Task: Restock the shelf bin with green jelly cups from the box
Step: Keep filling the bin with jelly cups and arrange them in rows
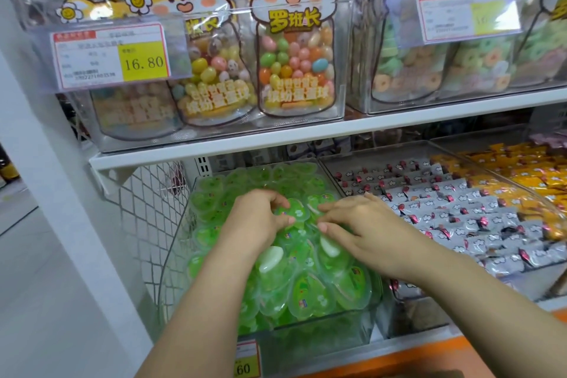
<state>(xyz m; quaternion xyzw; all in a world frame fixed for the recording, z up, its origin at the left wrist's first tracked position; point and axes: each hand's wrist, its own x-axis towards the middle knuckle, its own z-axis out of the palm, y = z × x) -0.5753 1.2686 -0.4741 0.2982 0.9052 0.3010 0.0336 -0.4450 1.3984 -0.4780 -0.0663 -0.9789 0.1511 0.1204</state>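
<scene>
Nearly done, we judged: our left hand (257,219) pinched one green jelly cup (296,212) atop the heaped shelf bin (306,333), w/ our right hand (365,224) resting straight-fingered on the pile (310,288), gripping nothing; box was out of shot, so remaining qty unknown.

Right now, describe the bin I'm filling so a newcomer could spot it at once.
Look under the white shelf board holding the fox-faced candy pouches. The clear bin at the left end, beside the wire mesh, is it. Its neighbours hold grey wrapped sweets and orange packets; it alone is heaped with green jelly cups.
</scene>
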